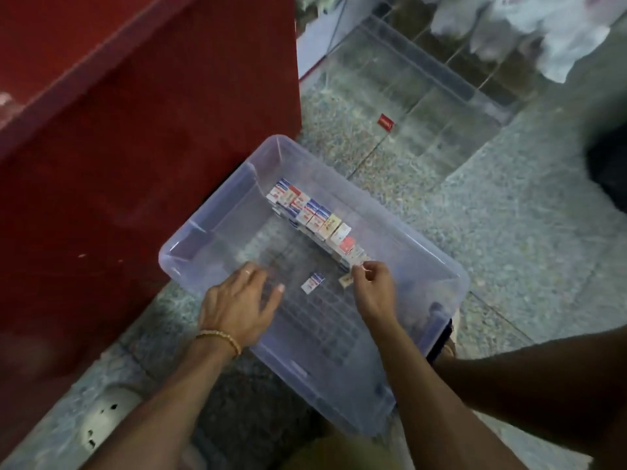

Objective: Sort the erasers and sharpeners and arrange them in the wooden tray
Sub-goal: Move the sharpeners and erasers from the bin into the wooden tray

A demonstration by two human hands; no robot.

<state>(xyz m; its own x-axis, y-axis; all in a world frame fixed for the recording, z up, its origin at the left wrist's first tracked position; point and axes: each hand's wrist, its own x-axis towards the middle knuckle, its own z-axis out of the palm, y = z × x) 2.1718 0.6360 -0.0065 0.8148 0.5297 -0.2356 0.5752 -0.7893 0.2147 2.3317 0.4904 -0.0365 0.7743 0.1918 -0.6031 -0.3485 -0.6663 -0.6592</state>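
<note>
Right hand (371, 290) pinches a small box at row (315, 217) end in bin (441, 266), left hand (237, 300) spread flat at 9 o'clock, loose box (313, 282) between them; light, stiff, probably best pinched by long sides

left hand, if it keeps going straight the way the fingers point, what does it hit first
The left hand points up and right across the clear plastic bin. The path looks free until the row of small packets along the far side, probably met first, though depth is hard to judge.
</note>
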